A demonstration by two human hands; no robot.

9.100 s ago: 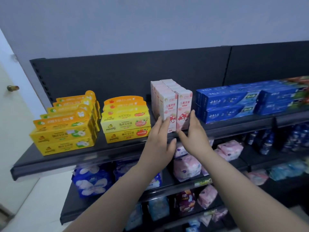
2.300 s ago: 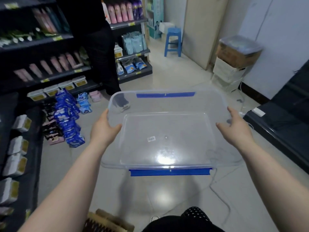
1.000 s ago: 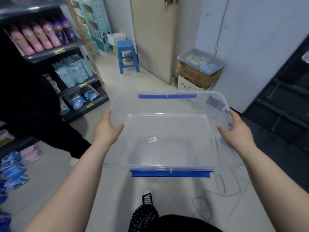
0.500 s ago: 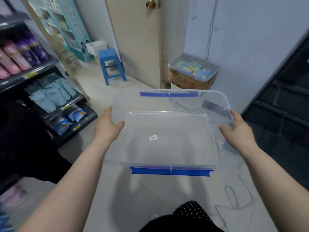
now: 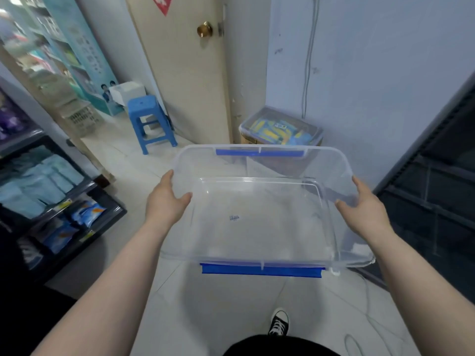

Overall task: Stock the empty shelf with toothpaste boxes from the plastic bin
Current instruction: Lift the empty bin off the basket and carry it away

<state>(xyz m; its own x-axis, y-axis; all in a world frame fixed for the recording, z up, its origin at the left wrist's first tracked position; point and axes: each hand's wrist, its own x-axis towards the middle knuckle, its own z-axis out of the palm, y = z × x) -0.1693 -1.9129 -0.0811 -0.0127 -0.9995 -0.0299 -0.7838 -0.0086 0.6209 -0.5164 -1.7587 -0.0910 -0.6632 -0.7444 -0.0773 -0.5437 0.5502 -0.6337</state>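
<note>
I carry a clear plastic bin [image 5: 331,165] with blue latches in front of me, above the floor. Nothing lies inside it; only a small sticker shows on its bottom. My left hand [image 5: 165,199] grips the bin's left wall, thumb over the rim. My right hand [image 5: 365,206] grips the right wall the same way. No toothpaste boxes and no stocked shelf are in view.
A beige door [image 5: 190,73] with a brass knob stands ahead. A lidded clear box of coloured packs [image 5: 280,128] sits on a carton by the wall. A blue stool [image 5: 150,122] is at left, shelves of packets [image 5: 51,191] further left, a dark rack [image 5: 437,188] at right.
I have turned right and walked on with the bin: the door and the lidded box are nearer and more central. Both hands keep the same grip on the bin's walls.
</note>
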